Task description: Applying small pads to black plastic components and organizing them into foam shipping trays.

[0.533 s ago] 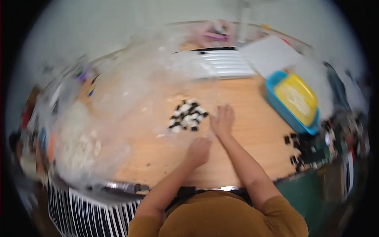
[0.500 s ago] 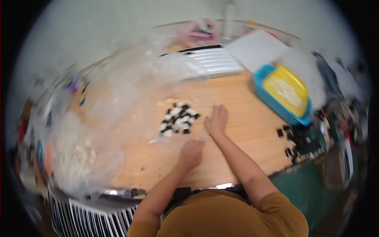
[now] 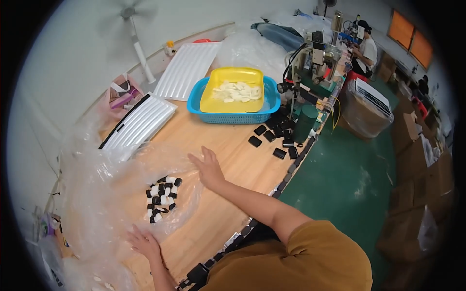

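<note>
A cluster of small black-and-white pieces (image 3: 162, 196) lies within a large clear plastic bag (image 3: 182, 218) on the wooden table. Near the bag's close edge, my left hand (image 3: 144, 242) rests with its fingers spread and holds nothing. My right hand (image 3: 209, 172) is on the bag's far right side, fingers apart, thumb and index finger extended toward the film. Whether its fingertips press on the plastic I cannot tell. Loose black blocks (image 3: 269, 137) lie beyond my right hand.
Behind them, a yellow tray (image 3: 211, 97) of white pieces sits in a blue basket (image 3: 233, 118). White ribbed trays (image 3: 187, 70) lean at the back left. A machine (image 3: 318, 68) stands at the right, with cardboard boxes (image 3: 422, 189) on the floor and a person (image 3: 367, 52) seated farther off.
The view has swung right, bringing the machine and floor in. My left hand has gone from closed at the bag's edge to spread, and my hands are farther apart.
</note>
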The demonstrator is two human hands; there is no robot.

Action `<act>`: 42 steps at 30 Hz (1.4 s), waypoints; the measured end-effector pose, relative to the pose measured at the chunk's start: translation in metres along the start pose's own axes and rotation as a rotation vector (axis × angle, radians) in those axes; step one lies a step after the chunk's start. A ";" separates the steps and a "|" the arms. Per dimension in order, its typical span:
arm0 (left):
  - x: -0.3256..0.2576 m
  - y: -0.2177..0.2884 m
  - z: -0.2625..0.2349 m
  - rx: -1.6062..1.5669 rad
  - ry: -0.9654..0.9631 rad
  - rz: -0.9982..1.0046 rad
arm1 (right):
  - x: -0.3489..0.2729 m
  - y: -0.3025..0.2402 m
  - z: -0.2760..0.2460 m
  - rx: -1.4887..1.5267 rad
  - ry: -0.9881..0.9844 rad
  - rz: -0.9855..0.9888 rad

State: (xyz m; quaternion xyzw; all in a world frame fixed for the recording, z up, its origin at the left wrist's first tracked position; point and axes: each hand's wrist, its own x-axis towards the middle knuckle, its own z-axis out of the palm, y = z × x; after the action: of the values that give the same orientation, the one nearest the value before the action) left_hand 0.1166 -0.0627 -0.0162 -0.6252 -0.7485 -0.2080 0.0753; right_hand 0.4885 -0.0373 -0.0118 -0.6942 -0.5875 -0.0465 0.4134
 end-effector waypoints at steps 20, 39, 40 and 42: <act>-0.009 -0.006 0.000 -0.207 0.182 -0.026 | 0.009 0.061 0.054 -0.315 0.150 -0.337; -0.061 -0.059 -0.026 -0.252 0.106 -0.050 | 0.009 0.053 0.045 -0.321 0.252 -0.618; -0.061 -0.060 -0.027 -0.248 0.106 -0.058 | 0.009 0.055 0.049 -0.315 0.248 -0.622; -0.061 -0.054 -0.031 -0.230 0.077 -0.076 | 0.007 0.055 0.044 -0.246 0.192 -0.497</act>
State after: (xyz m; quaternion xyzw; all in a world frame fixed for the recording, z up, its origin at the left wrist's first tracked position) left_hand 0.0729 -0.1373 -0.0226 -0.5926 -0.7393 -0.3188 0.0237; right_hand 0.5186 -0.0025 -0.0656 -0.5665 -0.6875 -0.2827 0.3558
